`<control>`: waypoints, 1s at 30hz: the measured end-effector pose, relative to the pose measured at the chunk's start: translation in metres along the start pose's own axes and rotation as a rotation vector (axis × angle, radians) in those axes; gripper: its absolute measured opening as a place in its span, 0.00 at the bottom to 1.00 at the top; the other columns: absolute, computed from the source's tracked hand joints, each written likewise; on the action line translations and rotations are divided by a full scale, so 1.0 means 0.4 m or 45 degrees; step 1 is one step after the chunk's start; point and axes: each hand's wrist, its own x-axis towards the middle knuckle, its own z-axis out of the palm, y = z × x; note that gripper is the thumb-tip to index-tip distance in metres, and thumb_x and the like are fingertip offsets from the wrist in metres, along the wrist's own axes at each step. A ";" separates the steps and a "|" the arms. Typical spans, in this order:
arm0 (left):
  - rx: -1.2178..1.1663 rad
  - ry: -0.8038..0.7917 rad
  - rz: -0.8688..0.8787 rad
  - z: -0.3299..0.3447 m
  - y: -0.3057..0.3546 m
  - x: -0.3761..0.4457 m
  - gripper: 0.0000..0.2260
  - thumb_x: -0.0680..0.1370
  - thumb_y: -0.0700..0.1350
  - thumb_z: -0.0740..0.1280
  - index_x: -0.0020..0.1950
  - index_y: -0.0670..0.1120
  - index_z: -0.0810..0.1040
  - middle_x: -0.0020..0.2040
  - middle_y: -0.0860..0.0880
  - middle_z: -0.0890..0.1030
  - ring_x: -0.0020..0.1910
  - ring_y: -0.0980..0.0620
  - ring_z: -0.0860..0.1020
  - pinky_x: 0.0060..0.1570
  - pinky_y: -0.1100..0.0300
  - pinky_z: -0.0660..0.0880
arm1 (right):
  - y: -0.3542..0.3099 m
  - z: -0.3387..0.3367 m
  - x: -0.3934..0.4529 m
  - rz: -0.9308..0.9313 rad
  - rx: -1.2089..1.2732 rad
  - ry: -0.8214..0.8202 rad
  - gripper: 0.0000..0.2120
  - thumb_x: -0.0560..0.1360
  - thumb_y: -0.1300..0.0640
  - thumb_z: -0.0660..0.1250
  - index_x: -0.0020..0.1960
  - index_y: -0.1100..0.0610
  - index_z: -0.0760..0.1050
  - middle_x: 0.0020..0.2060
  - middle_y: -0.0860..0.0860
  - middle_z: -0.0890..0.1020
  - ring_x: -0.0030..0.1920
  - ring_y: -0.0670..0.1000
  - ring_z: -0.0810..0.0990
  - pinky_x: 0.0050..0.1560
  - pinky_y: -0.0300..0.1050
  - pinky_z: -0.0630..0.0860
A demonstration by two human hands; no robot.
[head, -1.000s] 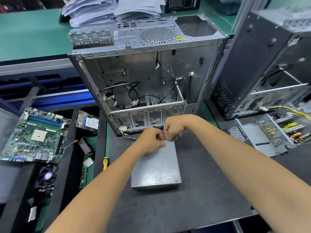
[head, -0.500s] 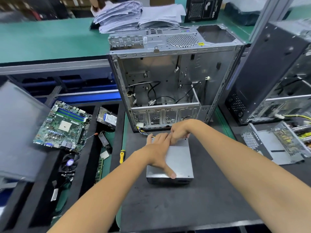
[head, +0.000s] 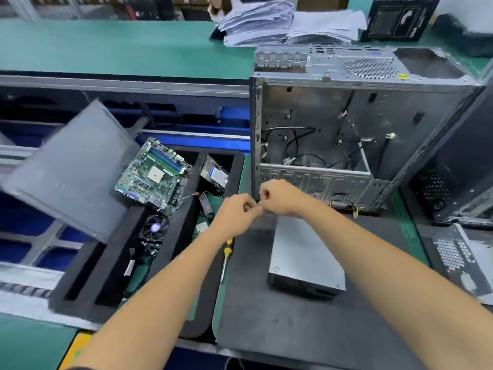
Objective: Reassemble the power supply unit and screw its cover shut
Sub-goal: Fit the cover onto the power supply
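PSU [head: 304, 252]: closed grey box, flat on dark mat [head: 266, 316], before open case [head: 346, 129]. Left hand [head: 234, 212], right hand [head: 277, 197]: fingers curled, fingertips meeting above the mat's far-left corner; anything pinched too small to tell. Screwdriver [head: 226, 259]: left of mat.

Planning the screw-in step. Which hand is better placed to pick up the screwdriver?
Probably left. The screwdriver lies beside the left forearm, left of the power supply unit. The left hand is nearer to it than the right hand, which would have to cross over.
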 end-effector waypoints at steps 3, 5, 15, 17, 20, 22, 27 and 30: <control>0.148 -0.028 -0.076 -0.035 -0.060 -0.022 0.03 0.74 0.42 0.67 0.42 0.43 0.79 0.36 0.50 0.77 0.39 0.49 0.74 0.40 0.58 0.70 | -0.056 0.040 0.030 -0.050 0.034 -0.071 0.07 0.75 0.58 0.65 0.41 0.60 0.74 0.42 0.57 0.80 0.40 0.52 0.73 0.40 0.45 0.68; 0.117 -0.028 -0.096 -0.034 -0.077 -0.033 0.03 0.74 0.41 0.66 0.40 0.44 0.77 0.34 0.52 0.76 0.38 0.49 0.73 0.36 0.60 0.65 | -0.062 0.053 0.043 -0.044 0.033 -0.073 0.08 0.74 0.58 0.65 0.41 0.63 0.76 0.42 0.59 0.81 0.39 0.52 0.73 0.39 0.45 0.68; 0.696 -0.771 0.715 0.187 0.118 -0.057 0.56 0.59 0.72 0.71 0.76 0.51 0.47 0.76 0.49 0.49 0.75 0.48 0.41 0.72 0.41 0.37 | 0.187 -0.036 -0.074 0.385 0.058 0.154 0.11 0.76 0.60 0.61 0.34 0.60 0.69 0.34 0.59 0.76 0.36 0.56 0.71 0.38 0.48 0.70; 0.798 -0.802 0.857 0.247 0.136 -0.073 0.55 0.61 0.68 0.72 0.77 0.50 0.46 0.77 0.47 0.48 0.76 0.47 0.40 0.72 0.39 0.37 | 0.224 -0.042 -0.115 0.445 0.030 0.080 0.13 0.77 0.58 0.60 0.35 0.60 0.65 0.33 0.57 0.72 0.36 0.55 0.69 0.36 0.45 0.65; 0.843 -0.665 1.006 0.288 0.154 -0.068 0.48 0.64 0.64 0.71 0.76 0.48 0.54 0.74 0.48 0.56 0.74 0.46 0.50 0.71 0.41 0.48 | 0.260 -0.031 -0.159 0.483 -0.051 -0.032 0.12 0.79 0.58 0.59 0.39 0.63 0.73 0.39 0.58 0.76 0.40 0.54 0.71 0.39 0.44 0.65; 0.850 -0.604 1.028 0.297 0.165 -0.060 0.44 0.64 0.65 0.69 0.75 0.49 0.58 0.73 0.48 0.59 0.73 0.45 0.54 0.70 0.42 0.52 | 0.273 -0.025 -0.172 0.471 -0.030 -0.056 0.11 0.78 0.60 0.58 0.47 0.64 0.77 0.45 0.58 0.80 0.40 0.53 0.72 0.40 0.46 0.69; 0.841 -0.585 0.986 0.306 0.179 -0.050 0.44 0.65 0.65 0.69 0.76 0.50 0.56 0.74 0.48 0.58 0.74 0.45 0.52 0.72 0.41 0.48 | 0.289 -0.024 -0.166 0.493 0.046 0.000 0.13 0.76 0.64 0.56 0.50 0.69 0.78 0.49 0.64 0.81 0.38 0.53 0.71 0.42 0.50 0.74; 0.880 -0.669 0.969 0.278 0.156 -0.047 0.49 0.64 0.62 0.71 0.77 0.49 0.50 0.76 0.48 0.51 0.75 0.48 0.47 0.72 0.39 0.44 | 0.294 -0.026 -0.156 0.450 0.032 0.033 0.09 0.74 0.62 0.62 0.44 0.68 0.78 0.41 0.61 0.81 0.38 0.53 0.73 0.44 0.51 0.75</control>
